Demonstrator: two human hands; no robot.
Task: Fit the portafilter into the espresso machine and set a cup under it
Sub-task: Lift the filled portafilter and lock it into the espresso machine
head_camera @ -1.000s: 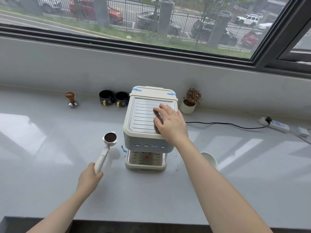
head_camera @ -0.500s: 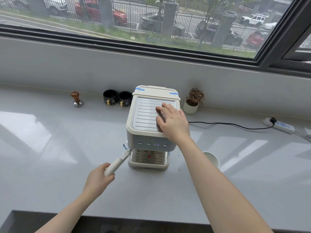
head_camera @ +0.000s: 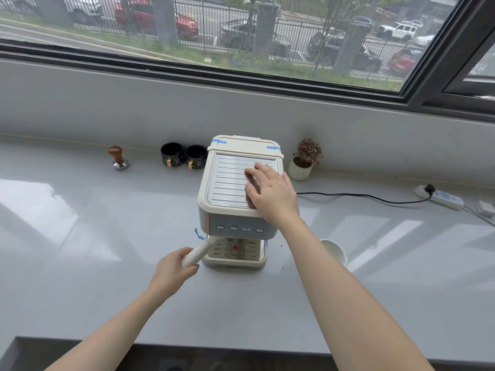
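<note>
A person's left hand (head_camera: 174, 269) wraps its fingers around the cream handle of a portafilter (head_camera: 197, 254), whose basket end is hidden beneath the head of the espresso machine (head_camera: 238, 199). The handle juts out toward the machine's front-left corner. The right hand (head_camera: 270, 191) lies flat on the machine's ribbed top, fingers spread and gripping nothing, apparently bracing the body against the push. Whether the basket has seated in the group head cannot be told from here. The step in hand appears to be the fitting itself; the next move likely calls for swinging the handle across toward the machine's front centre to lock it, while the upper hand keeps the machine from sliding on the counter (head_camera: 80, 277). The white cup (head_camera: 334, 253) waits to the machine's right, partly behind the right forearm, not yet on the drip tray (head_camera: 235, 254). Two dark cups (head_camera: 184, 156) and a tamper (head_camera: 117, 158) stand to the machine's rear left.
</note>
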